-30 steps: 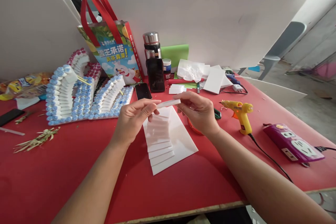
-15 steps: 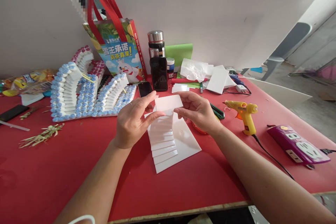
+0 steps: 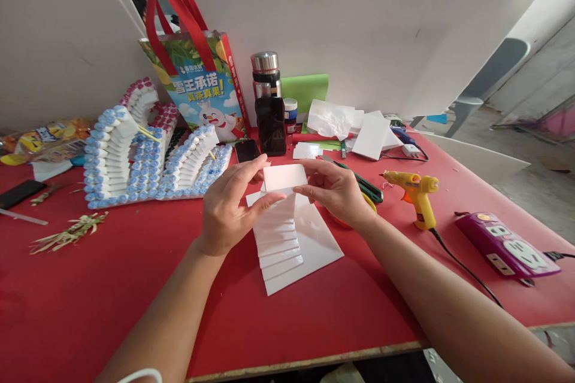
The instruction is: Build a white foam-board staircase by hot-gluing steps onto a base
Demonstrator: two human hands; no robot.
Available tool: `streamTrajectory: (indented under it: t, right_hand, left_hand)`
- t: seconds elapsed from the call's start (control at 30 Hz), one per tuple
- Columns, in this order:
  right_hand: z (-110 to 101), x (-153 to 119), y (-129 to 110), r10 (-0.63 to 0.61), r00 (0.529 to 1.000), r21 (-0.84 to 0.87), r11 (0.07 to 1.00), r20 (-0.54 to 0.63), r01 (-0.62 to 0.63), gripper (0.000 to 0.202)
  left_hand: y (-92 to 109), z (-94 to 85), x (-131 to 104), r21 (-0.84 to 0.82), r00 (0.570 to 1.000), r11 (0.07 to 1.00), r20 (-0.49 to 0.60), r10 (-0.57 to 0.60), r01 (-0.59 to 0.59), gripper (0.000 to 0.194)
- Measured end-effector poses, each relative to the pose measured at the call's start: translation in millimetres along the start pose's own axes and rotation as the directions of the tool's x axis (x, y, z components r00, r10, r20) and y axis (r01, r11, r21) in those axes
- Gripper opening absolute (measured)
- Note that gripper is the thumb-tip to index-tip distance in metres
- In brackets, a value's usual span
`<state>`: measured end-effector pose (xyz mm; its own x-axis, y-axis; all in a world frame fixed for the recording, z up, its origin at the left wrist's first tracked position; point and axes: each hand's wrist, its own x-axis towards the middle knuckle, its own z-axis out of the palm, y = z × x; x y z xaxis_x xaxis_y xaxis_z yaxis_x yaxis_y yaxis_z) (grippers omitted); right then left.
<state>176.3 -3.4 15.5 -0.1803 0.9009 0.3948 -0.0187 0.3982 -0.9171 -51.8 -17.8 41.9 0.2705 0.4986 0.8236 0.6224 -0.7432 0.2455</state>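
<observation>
Between my two hands is a small white rectangular card, raised at the far end of a row of overlapping white strips. My left hand pinches its left side between thumb and fingers. On its right side my right hand pinches it in the same way. The overlapping strips fan toward me like steps on a larger white board. That board lies flat on the red table. Beside my right hand, partly hidden by it, are a green-handled tool and a yellow-and-red ring-shaped thing.
On the right are a yellow glue gun and a purple power strip. Blue-and-white stepped models stand at left, before a printed bag. Behind my hands are a flask, a black phone and white scraps.
Both hands keep their pinch on the card, which has tilted slightly and shifted a little to the left. My right hand has moved slightly left. The strips look unchanged.
</observation>
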Motion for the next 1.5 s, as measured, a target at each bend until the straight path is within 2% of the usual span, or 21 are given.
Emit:
streamTrajectory:
  t: [0.07, 0.17, 0.27, 0.33, 0.37, 0.43, 0.5, 0.53, 0.6, 0.7, 0.8, 0.93, 1.03, 1.2, 1.33, 1.5]
  right_hand:
    - [2, -1, 0, -0.030, 0.999, -0.032, 0.999, -0.018, 0.029, 0.046]
    - [6, -4, -1, -0.100, 0.995, -0.120, 0.988, -0.029, 0.096, 0.042]
    - [10, -7, -5, -0.211, 0.977, -0.277, 0.939, -0.002, 0.203, 0.037]
    - [9, -7, -7, -0.258, 0.966, -0.374, 0.896, 0.002, 0.240, 0.034]
    - [7, -6, -7, -0.261, 0.965, -0.408, 0.885, -0.033, 0.225, 0.034]
    - [-2, -1, -4, -0.215, 0.958, -0.452, 0.885, -0.189, 0.110, 0.034]
    - [-13, 7, 3, -0.105, 0.928, -0.486, 0.870, -0.357, -0.088, 0.032]
    - [-18, 11, 7, -0.038, 0.920, -0.522, 0.833, -0.390, -0.187, 0.031]
    - [-25, 20, 15, 0.071, 0.932, -0.632, 0.716, -0.356, -0.297, 0.030]
    - [-23, 34, 24, 0.179, 0.955, -0.812, 0.503, -0.238, -0.296, 0.038]
    - [-17, 47, 27, 0.236, 0.952, -0.884, 0.378, -0.195, -0.274, 0.044]
    - [-25, 59, 29, 0.269, 0.945, -0.900, 0.340, -0.185, -0.273, 0.041]
    - [-40, 66, 31, 0.224, 0.949, -0.897, 0.336, -0.220, -0.287, 0.032]
    - [-57, 86, 41, 0.192, 0.943, -0.882, 0.341, -0.272, -0.324, 0.035]
    - [-60, 105, 54, 0.209, 0.936, -0.876, 0.342, -0.283, -0.341, 0.035]
    - [-57, 120, 68, 0.258, 0.937, -0.884, 0.344, -0.236, -0.317, 0.036]
  left_hand:
    - [1, 1.6, 0, -0.036, 0.999, 0.999, -0.003, -0.036, 0.036, 0.057]
    - [5, 5.0, 0, -0.176, 0.992, 0.977, -0.020, -0.123, 0.117, 0.049]
    - [10, 7.0, 1, -0.297, 0.964, 0.922, -0.014, -0.266, 0.250, 0.038]
    - [10, 7.5, 1, -0.313, 0.937, 0.895, -0.040, -0.346, 0.317, 0.034]
    - [9, 7.8, 1, -0.308, 0.925, 0.889, -0.065, -0.375, 0.339, 0.034]
    - [1, 9.1, -1, -0.277, 0.903, 0.889, -0.130, -0.409, 0.363, 0.035]
    - [-12, 11.5, -4, -0.212, 0.899, 0.910, -0.191, -0.395, 0.355, 0.037]
    - [-19, 13.1, -6, -0.159, 0.907, 0.928, -0.212, -0.364, 0.336, 0.038]
    - [-31, 16.3, -11, -0.042, 0.936, 0.963, -0.231, -0.267, 0.265, 0.039]
    - [-42, 19.5, -17, 0.026, 0.960, 0.975, -0.185, -0.210, 0.219, 0.041]
    - [-42, 19.8, -19, 0.025, 0.965, 0.975, -0.146, -0.217, 0.223, 0.041]
    - [-40, 18.1, -18, 0.016, 0.971, 0.981, -0.151, -0.188, 0.193, 0.041]
    - [-41, 17.6, -17, 0.029, 0.974, 0.989, -0.180, -0.140, 0.147, 0.041]
    - [-43, 17.6, -16, 0.066, 0.976, 0.990, -0.188, -0.106, 0.121, 0.040]
    - [-42, 17.5, -16, 0.078, 0.975, 0.988, -0.186, -0.119, 0.135, 0.038]
    - [-44, 18.7, -18, 0.071, 0.978, 0.988, -0.170, -0.121, 0.135, 0.038]
